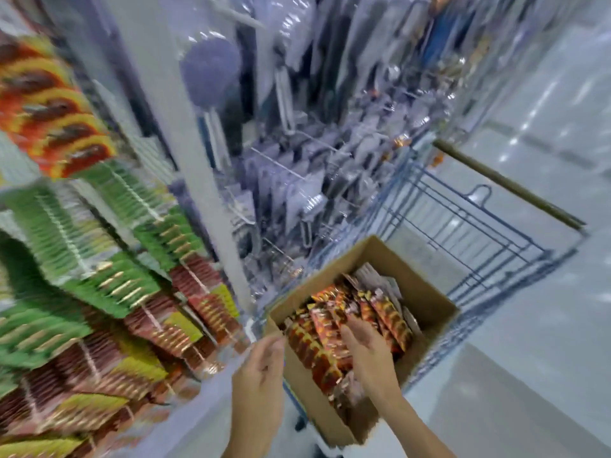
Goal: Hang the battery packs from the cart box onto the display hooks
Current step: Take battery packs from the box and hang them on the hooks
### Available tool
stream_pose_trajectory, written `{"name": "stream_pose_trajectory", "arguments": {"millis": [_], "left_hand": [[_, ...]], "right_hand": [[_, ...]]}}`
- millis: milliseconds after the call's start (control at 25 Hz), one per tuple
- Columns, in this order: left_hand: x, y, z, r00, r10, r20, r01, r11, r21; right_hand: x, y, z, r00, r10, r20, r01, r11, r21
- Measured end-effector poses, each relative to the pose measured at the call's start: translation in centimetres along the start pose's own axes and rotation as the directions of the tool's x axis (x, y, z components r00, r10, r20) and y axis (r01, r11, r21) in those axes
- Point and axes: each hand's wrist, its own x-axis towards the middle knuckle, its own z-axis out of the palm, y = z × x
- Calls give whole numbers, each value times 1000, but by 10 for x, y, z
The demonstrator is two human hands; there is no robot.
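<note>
R hand (365,350) open on battery packs (327,328) in box (426,302), L hand (261,371) loosely curled, empty

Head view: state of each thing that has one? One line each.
Cardboard box: open, in the cart, still holding many packs.
Battery packs: standing on edge in rows in the box.
Cart: otherwise bare behind the box.
Right hand: reaching into the packs; grip unclear.
Left hand: loosely curled beside the box, holding nothing.

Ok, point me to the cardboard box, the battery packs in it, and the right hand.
cardboard box (426,292), head view, on its bare inner far wall.
battery packs (325,328), head view, on an orange pack near the middle.
right hand (367,350), head view, on the back of the hand.
</note>
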Motion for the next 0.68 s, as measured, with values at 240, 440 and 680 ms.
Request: {"name": "stream_pose_trajectory", "arguments": {"millis": [240,440,680], "left_hand": [[68,-33,129,983,-132,129,90,951,295],[144,-80,182,952,-307,-10,263,798,543],[180,-93,213,866,-438,-243,472,551,688]], "right_hand": [[46,59,-71,975,201,-91,-208,975,-82],[67,79,-96,956,287,-56,-292,949,-116],[67,83,-99,950,312,14,-306,939,-154]]}}
